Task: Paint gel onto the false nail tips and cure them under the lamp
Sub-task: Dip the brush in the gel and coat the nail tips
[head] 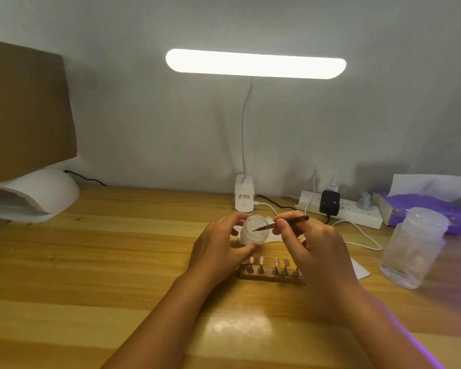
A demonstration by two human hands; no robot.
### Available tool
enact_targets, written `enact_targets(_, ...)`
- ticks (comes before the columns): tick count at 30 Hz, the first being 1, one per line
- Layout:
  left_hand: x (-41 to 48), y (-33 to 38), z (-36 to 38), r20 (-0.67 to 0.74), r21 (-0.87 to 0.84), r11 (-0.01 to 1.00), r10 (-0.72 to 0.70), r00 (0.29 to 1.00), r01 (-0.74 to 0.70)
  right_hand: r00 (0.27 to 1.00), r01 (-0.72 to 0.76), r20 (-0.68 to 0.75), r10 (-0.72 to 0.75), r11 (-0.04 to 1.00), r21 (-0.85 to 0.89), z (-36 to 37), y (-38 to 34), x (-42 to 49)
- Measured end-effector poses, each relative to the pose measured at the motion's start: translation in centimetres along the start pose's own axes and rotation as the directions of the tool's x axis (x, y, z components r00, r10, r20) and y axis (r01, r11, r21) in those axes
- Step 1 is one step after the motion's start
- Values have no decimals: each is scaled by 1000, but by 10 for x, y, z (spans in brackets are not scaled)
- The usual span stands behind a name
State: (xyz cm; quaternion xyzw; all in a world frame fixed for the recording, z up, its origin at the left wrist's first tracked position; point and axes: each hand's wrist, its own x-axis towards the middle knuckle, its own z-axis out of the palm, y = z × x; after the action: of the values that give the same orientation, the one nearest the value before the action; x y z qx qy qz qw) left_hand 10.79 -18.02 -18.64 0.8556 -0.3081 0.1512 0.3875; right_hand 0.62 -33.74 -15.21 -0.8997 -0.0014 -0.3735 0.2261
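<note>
Toward the counter's (117,262) back edge, what appeared to be a light, slippery gel pot (253,234) was gripped by its sides in the left hand (218,246), a thin stiff brush (277,223) was pinched mid-shaft by the right hand (317,243), and the fragile nail tips (261,261) were stood just nearer.

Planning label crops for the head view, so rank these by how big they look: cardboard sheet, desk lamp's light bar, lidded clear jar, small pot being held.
1. cardboard sheet
2. light bar and clear jar: about alike; the jar is nearer the camera, so unranked
3. small pot
</note>
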Motion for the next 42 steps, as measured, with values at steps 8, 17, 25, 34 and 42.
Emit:
enact_targets(8, 1, -3, 1, -42, 7, 998, -57, 997, 57, 991, -29, -122, 56, 978, 208, -7, -9, 4)
enact_targets(17, 5, -15, -9, -190, 84, 895, -418, 888, 439, 668, -529, 317, 673, 129, 839, -20, -41, -10)
enact_targets(25, 5, -15, -13, -37, 7, 850, -526, 849, 527, 657, -621, 457, 600, 87, 779, 4, -53, -34)
enact_targets(34, -23, -1, -43, 228, -344, 805, -426, 875, 482, 676, -565, 496, 545, -49, 824, 3, -46, -25)
enact_targets(42, -36, 16, -23, 231, -97, 979, -155, 961, 181, 717, -563, 478, 508, 17, 826, 11, -38, -23)
